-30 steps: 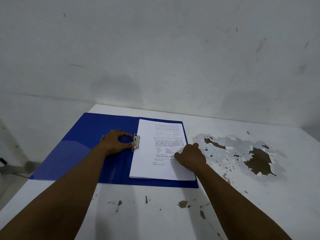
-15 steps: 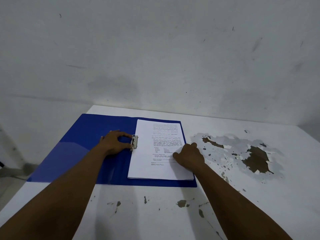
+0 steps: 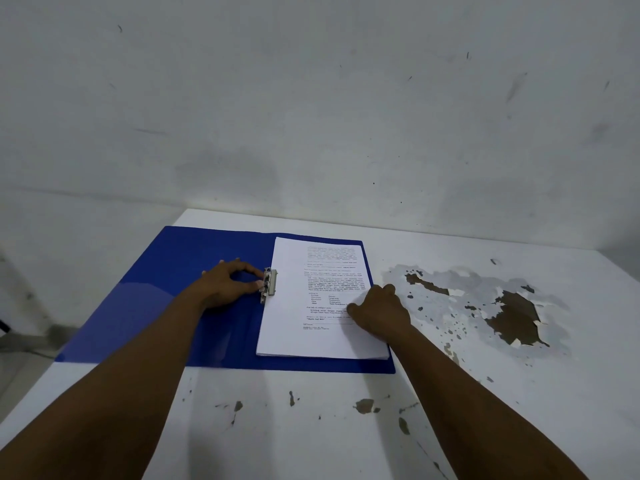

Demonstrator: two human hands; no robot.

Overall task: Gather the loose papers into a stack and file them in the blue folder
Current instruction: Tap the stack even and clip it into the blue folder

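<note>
Basically nothing has moved since the earlier frame, both hands sit in the same spots. The paper stack point(image 3: 311, 306) lies on the right half of the open blue folder point(image 3: 166, 289), long axis running away from the person. The left hand point(image 3: 228, 285) pinches the metal clip point(image 3: 269, 285) at the stack's left edge, thumb and fingertips curled onto it. The right hand point(image 3: 379, 311) presses down on the stack's right side, fingers curled under, so the left is the one to work the clip.
</note>
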